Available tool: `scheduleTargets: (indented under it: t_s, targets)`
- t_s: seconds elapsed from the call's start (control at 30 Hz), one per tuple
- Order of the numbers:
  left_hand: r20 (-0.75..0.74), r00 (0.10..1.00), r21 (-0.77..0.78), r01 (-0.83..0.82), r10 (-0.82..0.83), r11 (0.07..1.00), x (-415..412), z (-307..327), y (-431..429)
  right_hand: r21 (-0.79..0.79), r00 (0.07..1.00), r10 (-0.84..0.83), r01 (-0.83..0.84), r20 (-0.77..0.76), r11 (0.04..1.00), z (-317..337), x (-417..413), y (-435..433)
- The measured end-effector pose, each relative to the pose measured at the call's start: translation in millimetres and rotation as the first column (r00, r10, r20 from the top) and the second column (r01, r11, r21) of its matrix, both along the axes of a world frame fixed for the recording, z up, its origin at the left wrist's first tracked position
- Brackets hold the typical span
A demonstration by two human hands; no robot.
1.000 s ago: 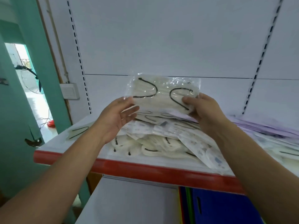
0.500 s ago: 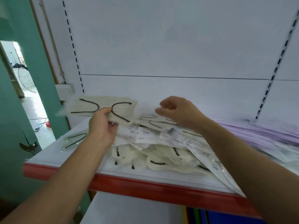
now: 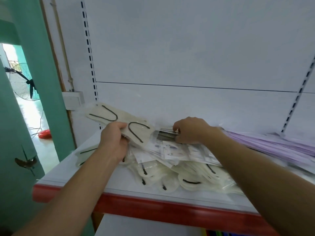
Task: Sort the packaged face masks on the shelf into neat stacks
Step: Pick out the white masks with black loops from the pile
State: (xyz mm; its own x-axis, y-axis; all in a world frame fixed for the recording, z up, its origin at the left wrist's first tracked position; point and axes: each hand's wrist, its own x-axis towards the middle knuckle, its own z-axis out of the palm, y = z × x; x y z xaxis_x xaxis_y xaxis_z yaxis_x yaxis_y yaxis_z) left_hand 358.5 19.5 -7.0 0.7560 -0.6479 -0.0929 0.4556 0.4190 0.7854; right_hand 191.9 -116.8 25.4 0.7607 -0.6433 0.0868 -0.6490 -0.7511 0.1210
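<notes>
A white back panel (image 3: 187,48) with slotted uprights is filling most of the view, and below it a white shelf (image 3: 153,207) with a red front edge is carrying the stock. A loose pile of packaged face masks (image 3: 170,176), cream with black ear loops in clear wrappers, is sprawling across the middle of the shelf, with a layer of flat printed packets (image 3: 175,150) lying on top of it. A purple stack (image 3: 272,149) is lying to the right, just beside the pile. The left hand (image 3: 113,142) is gripping a single mask packet (image 3: 109,114) by its lower edge, fingers curled round it, and is holding it tilted in the air above the left end of the pile. The right hand (image 3: 190,130) is reaching over the pile with its fingers bent, pinching the far edge of the printed packets. Another lone packet (image 3: 85,154) is lying flat on the shelf's left end, partly behind the left forearm. Print is showing on the flat packets, but it is coming out too blurred to read.
</notes>
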Motion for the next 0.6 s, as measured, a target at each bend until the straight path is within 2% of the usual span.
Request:
scheduleTargets:
  t_s: [0.1, 0.27, 0.4, 0.5, 0.6]
  targets:
    - [0.024, 1.000, 0.028, 0.016, -0.017, 0.999, 1, 4, -5, -0.032, 0.999, -0.007, 0.009, 0.045, 0.999, 0, 3, -3]
    - [-0.001, 0.999, 0.037, 0.034, -0.034, 0.999, 0, 10, -6, -0.019, 0.963, -0.031, 0.037, 0.268, 0.999, 18, -9, -11]
    - [-0.033, 0.999, -0.007, 0.009, -0.009, 1.000, -3, 16, -7, -0.021, 0.885, -0.046, 0.063, 0.464, 0.998, 40, -17, -12]
    - [-0.013, 0.992, -0.068, 0.125, -0.126, 0.990, -16, 22, -8, -0.037, 0.810, -0.027, 0.060, 0.587, 0.998, 50, -12, 2]
    - [0.133, 0.948, -0.077, 0.300, -0.288, 0.951, -35, 24, -11, -0.071, 0.837, 0.073, -0.041, 0.542, 0.997, 46, 4, 29]
